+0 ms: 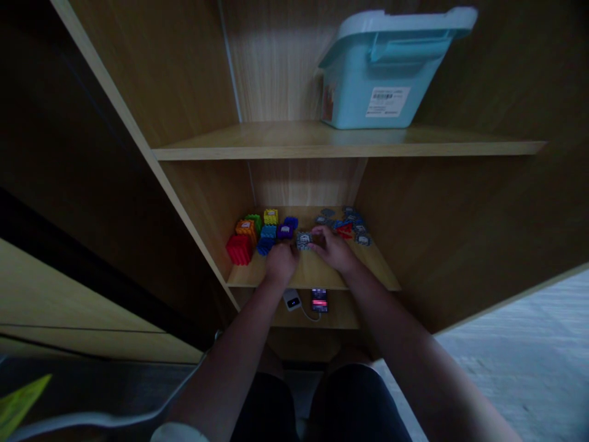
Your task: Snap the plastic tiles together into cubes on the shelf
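A small grey patterned piece (304,240) with a pale label sits between my hands on the middle shelf. My left hand (281,262) has its fingers curled at the piece's lower left edge; the back of the hand hides part of that contact. To the right, my right hand (332,248) holds its thumb and forefinger apart beside the same piece. Left of my hands stand stacks of ridged pieces: red (240,250), orange (246,230), green (254,220), yellow (271,217), light blue (268,231), dark blue (265,246) and purple (285,231).
Loose grey pieces (362,239) lie at the right, with red pieces (344,230) among them. Above, a light blue lidded bin (354,92) stands on the upper shelf (276,141). Below are a white power bank (291,300) and a cabled phone (319,300).
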`<state>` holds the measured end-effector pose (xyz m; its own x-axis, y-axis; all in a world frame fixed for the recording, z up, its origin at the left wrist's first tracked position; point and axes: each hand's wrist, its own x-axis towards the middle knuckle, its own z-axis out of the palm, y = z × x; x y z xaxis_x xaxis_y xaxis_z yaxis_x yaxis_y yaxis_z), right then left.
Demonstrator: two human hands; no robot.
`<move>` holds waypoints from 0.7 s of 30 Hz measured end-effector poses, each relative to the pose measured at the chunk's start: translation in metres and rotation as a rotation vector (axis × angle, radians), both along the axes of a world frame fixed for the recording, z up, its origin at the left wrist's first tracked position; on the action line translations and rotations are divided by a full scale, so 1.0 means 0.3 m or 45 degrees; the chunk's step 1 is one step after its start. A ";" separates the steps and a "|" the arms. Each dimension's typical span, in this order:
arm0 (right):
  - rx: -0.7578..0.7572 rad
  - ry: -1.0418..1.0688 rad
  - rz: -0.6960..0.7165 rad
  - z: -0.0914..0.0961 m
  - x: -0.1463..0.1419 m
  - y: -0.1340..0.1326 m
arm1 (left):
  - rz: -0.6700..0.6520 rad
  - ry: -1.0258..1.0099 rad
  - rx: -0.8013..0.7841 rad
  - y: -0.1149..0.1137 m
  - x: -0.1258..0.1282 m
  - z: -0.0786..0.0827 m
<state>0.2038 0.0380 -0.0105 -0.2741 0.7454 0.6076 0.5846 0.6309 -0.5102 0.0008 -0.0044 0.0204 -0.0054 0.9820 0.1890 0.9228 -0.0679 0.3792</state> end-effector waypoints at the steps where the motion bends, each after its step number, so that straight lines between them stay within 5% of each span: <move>1: 0.001 -0.004 0.000 0.000 -0.001 0.000 | -0.001 0.003 0.000 0.000 0.000 0.000; 21: 0.014 -0.066 0.019 -0.002 -0.006 -0.006 | -0.011 0.004 -0.004 -0.011 0.001 0.008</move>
<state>0.2021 0.0361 -0.0111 -0.3165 0.7345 0.6003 0.6008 0.6450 -0.4724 0.0010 -0.0076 0.0228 0.0039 0.9826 0.1856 0.9232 -0.0748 0.3768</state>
